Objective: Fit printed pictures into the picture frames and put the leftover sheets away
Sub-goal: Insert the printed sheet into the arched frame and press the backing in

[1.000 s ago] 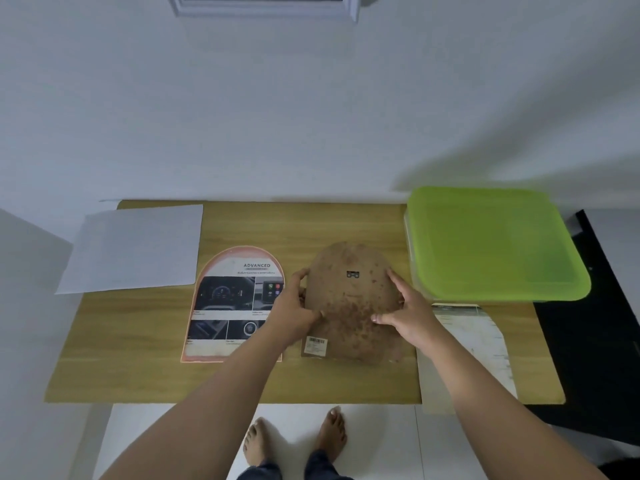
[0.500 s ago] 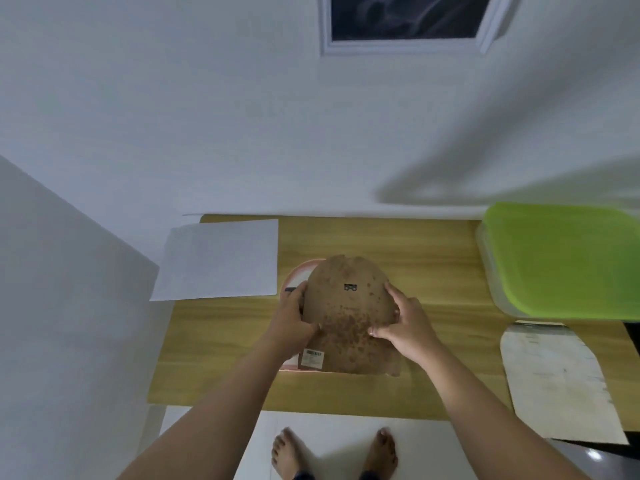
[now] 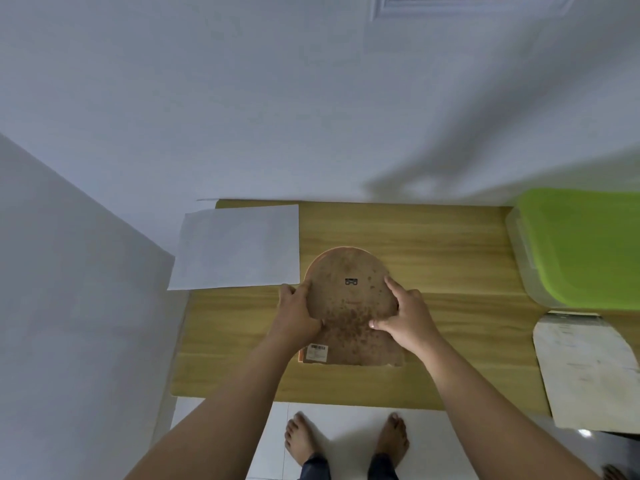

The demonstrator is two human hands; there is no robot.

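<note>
**Head view.** Both hands hold the brown arched backing board (image 3: pixel 349 299). The left hand (image 3: pixel 296 311) curls its fingers round the board's left edge. The right hand (image 3: pixel 407 318) clasps the right edge, thumb on top. Between the fingers the board now covers the printed picture (image 3: pixel 300 356), which lay exposed a second ago; only its orange rim shows below the left fingers. Backing seems aligned, though seating remains. A white sheet (image 3: pixel 237 245) lies on the worktop (image 3: pixel 433 244) beyond the left fingers.
</note>
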